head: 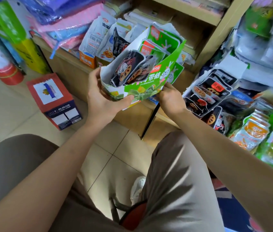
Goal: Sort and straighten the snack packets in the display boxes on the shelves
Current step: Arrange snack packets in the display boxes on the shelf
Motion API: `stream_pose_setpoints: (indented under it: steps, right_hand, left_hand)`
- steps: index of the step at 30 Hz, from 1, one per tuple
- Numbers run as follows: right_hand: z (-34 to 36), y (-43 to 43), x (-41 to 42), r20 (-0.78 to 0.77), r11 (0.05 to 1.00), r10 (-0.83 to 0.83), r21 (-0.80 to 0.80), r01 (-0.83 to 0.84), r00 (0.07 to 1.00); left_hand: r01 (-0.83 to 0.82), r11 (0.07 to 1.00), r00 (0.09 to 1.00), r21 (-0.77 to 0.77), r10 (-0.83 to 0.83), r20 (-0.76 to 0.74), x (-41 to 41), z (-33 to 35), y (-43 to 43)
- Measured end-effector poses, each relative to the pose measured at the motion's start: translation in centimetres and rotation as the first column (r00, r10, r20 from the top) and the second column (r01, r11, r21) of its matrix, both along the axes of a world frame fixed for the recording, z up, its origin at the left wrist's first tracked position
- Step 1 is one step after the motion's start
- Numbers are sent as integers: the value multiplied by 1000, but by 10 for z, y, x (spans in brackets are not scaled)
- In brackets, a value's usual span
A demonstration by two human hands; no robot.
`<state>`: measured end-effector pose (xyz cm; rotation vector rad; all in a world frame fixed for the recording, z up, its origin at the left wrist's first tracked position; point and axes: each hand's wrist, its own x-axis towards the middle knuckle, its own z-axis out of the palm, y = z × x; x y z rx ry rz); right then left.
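A person sits facing wooden shelves (68, 69) and holds a green display box (151, 77) up in the middle of the view, off the shelves and tilted so that its open top leans toward one o'clock. The left hand (102, 97) grips the box's lower corner at its eight o'clock side, with the thumb pressed flat on the printed front and the fingers wrapped behind. The right hand (171, 99) grasps the bottom edge at the box's five o'clock side, fingers curled under it.

Inside the box, black packets (129, 69) with lotus-root pictures stand toward the near end. Green packets (157, 41) are stacked behind them toward twelve o'clock.

At eleven o'clock from the box, white snack bags (97, 39) stand on the shelf. At three o'clock, a loose heap of dark packets (207, 96) spills from another box. Orange packets (253, 133) lie at four o'clock. A red-and-navy carton (53, 101) stands on the tiled floor (112, 148) at nine o'clock, and a red cylinder (1, 64) is farther out at ten o'clock.
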<state>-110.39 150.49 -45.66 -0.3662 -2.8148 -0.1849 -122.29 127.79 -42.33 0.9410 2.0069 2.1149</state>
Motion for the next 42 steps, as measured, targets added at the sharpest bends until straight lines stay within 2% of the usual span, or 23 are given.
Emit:
stream_pose_setpoints:
  steps: [2,4,9,13,18,21,26,30,35,42]
  right_hand:
    - [0,-2,10,-47,999,36,-24,-38,998]
    - [0,-7,28,-76,998,46,33,-44,996]
    - [1,2,78,-136,979,-118,150,138,984]
    - [-1,11,108,-127,976,-129,159,149,983]
    - [7,13,136,-131,988,-132,66,142,983]
    - [7,13,147,-158,987,-158,-54,151,975]
    - [0,8,160,-243,928,-317,-280,247,917]
    - [0,5,171,-229,913,-358,-290,288,905]
    - [0,3,185,-247,872,-468,-288,397,849]
    - [0,2,194,-310,890,-435,-292,351,845]
  left_hand:
    - [-8,1000,1000,-12,8,-3,1,1,1]
    - [-14,1000,1000,-7,14,-2,1,0,3]
    - [3,1000,999,3,-3,33,4,-2,9]
    - [19,1000,998,18,-21,68,12,-1,14]
    - [28,999,996,38,-31,82,24,-3,20]
    - [57,998,993,33,-60,97,34,-5,22]
    - [88,996,993,15,-89,73,64,-8,30]
    - [86,996,994,-4,-86,71,95,-16,39]
    - [49,999,997,-9,-48,52,119,-21,51]
    - [-14,1000,999,-27,15,52,141,-29,61]
